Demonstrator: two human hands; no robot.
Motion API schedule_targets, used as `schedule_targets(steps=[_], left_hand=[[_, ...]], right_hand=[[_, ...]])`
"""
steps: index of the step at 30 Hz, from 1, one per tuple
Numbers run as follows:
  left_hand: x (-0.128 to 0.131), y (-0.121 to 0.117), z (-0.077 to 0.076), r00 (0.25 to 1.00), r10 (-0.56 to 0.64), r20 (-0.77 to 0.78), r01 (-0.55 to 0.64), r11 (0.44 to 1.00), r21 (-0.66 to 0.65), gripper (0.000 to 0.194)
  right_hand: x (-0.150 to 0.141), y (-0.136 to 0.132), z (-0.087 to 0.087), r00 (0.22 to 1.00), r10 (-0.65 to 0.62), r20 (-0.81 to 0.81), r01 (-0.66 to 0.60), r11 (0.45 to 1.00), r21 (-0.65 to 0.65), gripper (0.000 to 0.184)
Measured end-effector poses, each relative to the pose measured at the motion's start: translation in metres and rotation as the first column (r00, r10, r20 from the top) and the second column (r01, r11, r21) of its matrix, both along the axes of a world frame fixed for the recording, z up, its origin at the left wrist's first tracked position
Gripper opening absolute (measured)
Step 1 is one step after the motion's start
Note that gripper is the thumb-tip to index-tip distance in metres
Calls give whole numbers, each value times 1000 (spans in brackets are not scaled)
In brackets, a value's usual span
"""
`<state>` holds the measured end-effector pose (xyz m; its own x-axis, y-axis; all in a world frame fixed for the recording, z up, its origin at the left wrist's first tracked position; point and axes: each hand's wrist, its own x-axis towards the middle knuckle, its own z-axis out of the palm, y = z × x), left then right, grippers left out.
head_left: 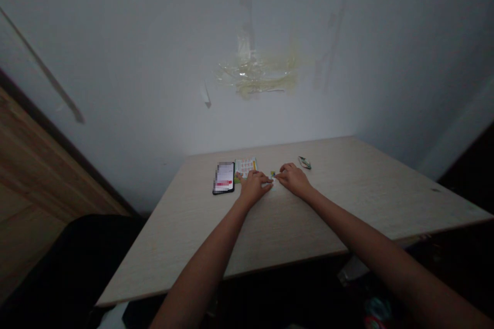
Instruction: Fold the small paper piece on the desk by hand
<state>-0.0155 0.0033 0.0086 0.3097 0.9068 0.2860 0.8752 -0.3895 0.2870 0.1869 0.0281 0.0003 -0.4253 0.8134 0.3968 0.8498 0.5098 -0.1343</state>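
Note:
Both my hands meet over a small, flat, pale piece with a yellow-green patch (272, 174) on the table. My left hand (253, 186) comes from the left, with thumb and forefinger close together at its left side. An outer finger of that hand stretches out to the printed sheet (246, 165), over its lower edge. From the right, my right hand (295, 180) has its fingertips pinched at the piece's right side. The piece is too small to name, and fingers partly cover it.
A phone (224, 178) with a lit screen lies left of the sheet. Behind my right hand is a small crumpled green-and-white packet (304, 162). The pale wooden table (185, 226) meets a wall (146, 61) with old tape (266, 79). A dark chair-like shape (88, 252) stands left.

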Motion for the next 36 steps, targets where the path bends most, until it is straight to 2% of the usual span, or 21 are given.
schedule_targets(steps=[7,15,26,36], left_hand=[[-1,2,-1,1000,-20,21,20,1000,-11,22],[-1,1,-2,1000,-8,22,8,1000,4,20],[-1,1,-3,999,-32,37,32,999,-3,23],[-1,0,-5,999,-14,37,14,1000,13,23]], right_hand=[[-5,-2,4,990,-124,70,127,991,-45,34],[-5,3,-3,986,-162,32,163,985,-51,34],[4,7,-9,995,8,-97,-7,1000,16,25],[3,0,-5,988,148,-51,-145,987,64,19]])
